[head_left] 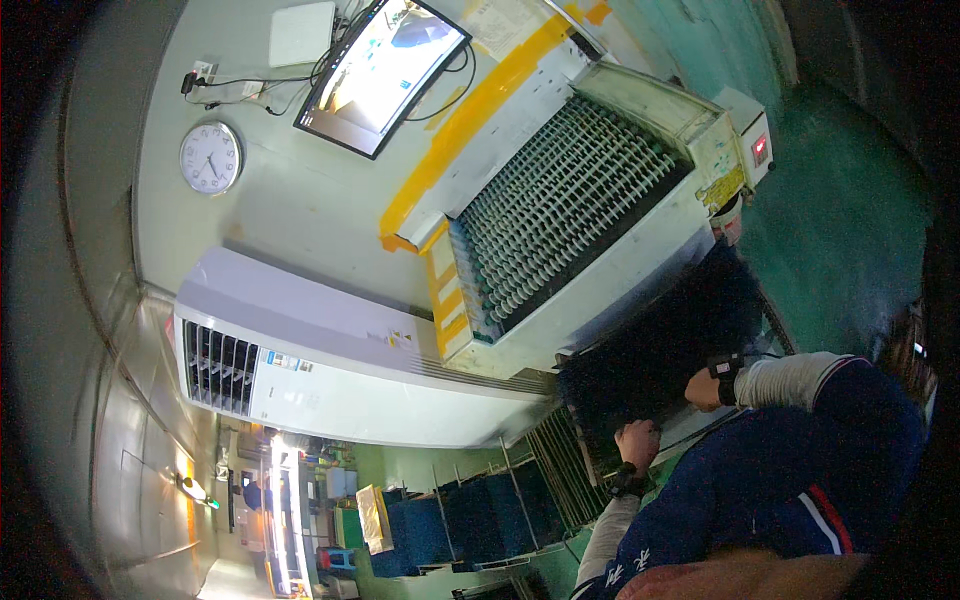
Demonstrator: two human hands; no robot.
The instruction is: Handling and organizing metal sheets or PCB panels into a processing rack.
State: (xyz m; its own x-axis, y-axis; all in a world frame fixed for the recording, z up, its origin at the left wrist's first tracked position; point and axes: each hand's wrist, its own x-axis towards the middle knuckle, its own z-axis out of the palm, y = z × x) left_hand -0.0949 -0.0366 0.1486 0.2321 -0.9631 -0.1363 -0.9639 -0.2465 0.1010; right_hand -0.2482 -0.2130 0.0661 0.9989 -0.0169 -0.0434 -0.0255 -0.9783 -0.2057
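A large dark flat panel (640, 350) lies in front of my body, beside the roller conveyor machine. My left hand (637, 443) is closed at the panel's near edge, fingers curled over it, with a black band on the wrist. Further right, my right hand (706, 390) is also closed at the same edge, and a black strapped device sits on that wrist. The undersides of my fingers are hidden. Both forearms wear pale sleeves.
Rows of rollers (570, 200) fill the machine, which has a small red display (759, 150). A tall white air conditioner (350, 370) stands alongside. Racks of dark panels (480, 515) stand below it. A monitor (385, 75) and a round clock (210, 158) hang on the wall.
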